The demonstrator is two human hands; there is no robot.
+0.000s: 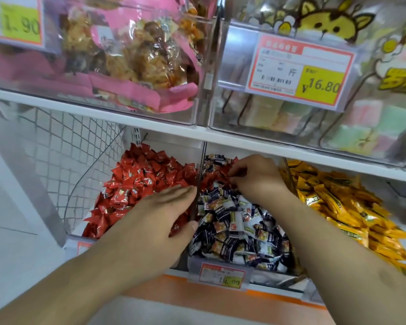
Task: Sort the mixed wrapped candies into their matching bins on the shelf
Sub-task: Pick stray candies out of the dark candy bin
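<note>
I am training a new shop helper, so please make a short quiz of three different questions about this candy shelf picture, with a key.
1. True or false: the right hand is in the yellow candies.
2. Which wrappers lie misplaced at the back of the middle bin? A. red B. yellow C. pink
3. Fill in: the left hand rests over the divider between the red candies and the ____ bin.

Key:
1. False; it reaches among stray red candies in the middle bin.
2. A
3. middle
</note>
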